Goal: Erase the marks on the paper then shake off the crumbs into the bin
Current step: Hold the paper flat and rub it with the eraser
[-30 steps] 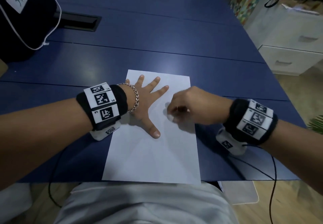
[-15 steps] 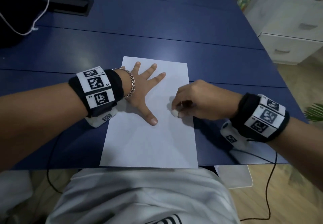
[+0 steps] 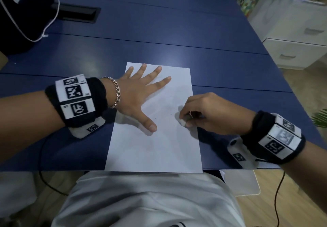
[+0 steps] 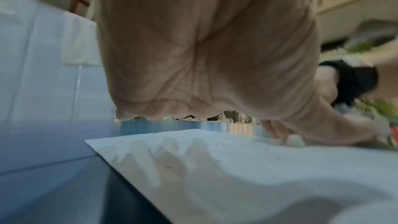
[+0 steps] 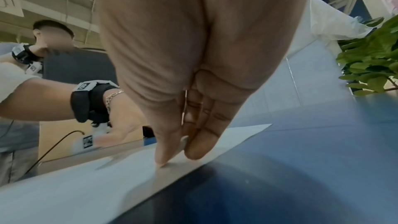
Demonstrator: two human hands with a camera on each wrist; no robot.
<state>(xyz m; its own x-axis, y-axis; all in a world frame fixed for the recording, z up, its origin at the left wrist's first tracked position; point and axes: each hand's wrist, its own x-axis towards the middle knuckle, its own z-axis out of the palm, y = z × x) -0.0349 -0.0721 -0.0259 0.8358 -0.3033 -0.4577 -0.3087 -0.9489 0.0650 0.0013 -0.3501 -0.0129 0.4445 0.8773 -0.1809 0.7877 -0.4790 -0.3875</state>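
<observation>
A white sheet of paper (image 3: 154, 148) lies on the blue table (image 3: 159, 31) near its front edge. Faint pencil marks (image 3: 170, 114) show near the sheet's right side. My left hand (image 3: 141, 92) lies flat on the paper's upper left, fingers spread and pressing it down. My right hand (image 3: 184, 122) pinches a small white eraser (image 3: 182, 122) and holds its tip on the paper near the right edge. In the right wrist view the eraser (image 5: 183, 144) sits between thumb and fingers above the paper (image 5: 86, 185). The left wrist view shows my palm (image 4: 204, 48) over the paper (image 4: 258, 176).
A dark bag (image 3: 21, 14) with a white label sits at the far left of the table, beside a black cable slot (image 3: 77, 15). White drawers (image 3: 297, 37) stand to the right, a green plant (image 5: 374, 60) beyond the table's right edge. Another person (image 5: 19, 77) stands at the left in the right wrist view.
My right hand with the eraser has slid a little toward me and to the right along the paper. The left hand stays flat on the sheet.
</observation>
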